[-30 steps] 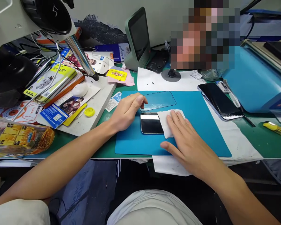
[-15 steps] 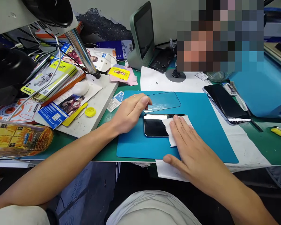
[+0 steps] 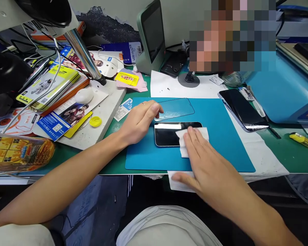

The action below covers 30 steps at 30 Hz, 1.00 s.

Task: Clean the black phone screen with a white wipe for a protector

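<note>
A phone (image 3: 166,138) with a dark glossy screen lies face up and sideways on the blue mat (image 3: 220,150). My right hand (image 3: 207,164) presses a white wipe (image 3: 204,132) onto the phone's right part, its fingers together and straight, the thumb stuck out to the left. Beyond the phone rests a clear screen protector (image 3: 179,107) with a black border. My left hand (image 3: 141,119) is loosely closed at that sheet's left end, fingers curled under. What these fingers hold, if anything, is hidden.
Another phone (image 3: 242,109) lies right of the mat, near a yellow cutter (image 3: 304,141). A green-framed display (image 3: 150,37) stands at the back. Boxes (image 3: 48,85) and a metal lamp post (image 3: 82,54) crowd the left. A blurred-out person (image 3: 231,37) is across the table.
The view has shifted slightly, so everything sits a little further left and higher. The wipe lies somewhat flatter under my right hand, still on the phone's right part. My left hand keeps its pose.
</note>
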Motion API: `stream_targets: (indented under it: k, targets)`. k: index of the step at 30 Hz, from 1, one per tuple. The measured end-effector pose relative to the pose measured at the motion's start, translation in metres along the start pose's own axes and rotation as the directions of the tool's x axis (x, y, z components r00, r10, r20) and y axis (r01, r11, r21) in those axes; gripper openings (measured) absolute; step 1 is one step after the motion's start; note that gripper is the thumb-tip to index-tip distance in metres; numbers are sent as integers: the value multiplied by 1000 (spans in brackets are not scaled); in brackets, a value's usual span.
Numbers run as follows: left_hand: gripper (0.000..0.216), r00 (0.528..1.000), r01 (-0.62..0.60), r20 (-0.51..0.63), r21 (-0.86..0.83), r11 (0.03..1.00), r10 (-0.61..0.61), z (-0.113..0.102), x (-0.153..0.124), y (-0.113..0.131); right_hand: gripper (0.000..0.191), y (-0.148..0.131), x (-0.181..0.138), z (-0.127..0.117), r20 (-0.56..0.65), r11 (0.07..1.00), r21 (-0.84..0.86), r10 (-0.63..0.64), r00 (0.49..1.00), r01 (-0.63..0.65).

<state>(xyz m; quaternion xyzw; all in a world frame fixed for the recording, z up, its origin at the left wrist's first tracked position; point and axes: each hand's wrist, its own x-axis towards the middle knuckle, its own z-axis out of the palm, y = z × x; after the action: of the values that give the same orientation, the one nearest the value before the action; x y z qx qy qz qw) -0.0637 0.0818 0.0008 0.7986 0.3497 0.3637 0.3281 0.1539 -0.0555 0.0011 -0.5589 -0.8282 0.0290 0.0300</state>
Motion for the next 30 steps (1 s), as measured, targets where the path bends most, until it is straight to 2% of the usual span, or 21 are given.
stream_targets:
  k: [3, 5, 12, 14, 20, 26, 30]
  targets:
    - [56, 1000, 5, -27, 9, 1000, -5, 0, 0, -1, 110, 3, 29, -1, 13, 997, 47, 64, 998, -65]
    - [57, 999, 2, -45, 8, 1000, -1, 0, 1, -2, 113, -5, 45, -2, 25, 993, 84, 83, 996, -85]
    - [56, 998, -1, -63, -12, 1000, 1, 1, 2, -2, 119, -49, 71, 0, 54, 986, 164, -4, 999, -5]
    - [56, 997, -1, -71, -34, 999, -1, 1, 1, -3, 117, -54, 69, 1, 27, 985, 171, -22, 999, 17]
    - [59, 998, 28, -59, -18, 999, -29, 0, 1, -2, 108, -56, 36, 2, -24, 978, 176, -113, 993, 115]
    - [58, 997, 30, -77, -35, 999, -33, 0, 1, -2, 98, -45, 60, 2, -20, 977, 173, -125, 992, 126]
    - [60, 996, 31, -80, -16, 999, -32, -1, 2, -4, 100, -50, 44, 1, -28, 977, 170, -128, 991, 131]
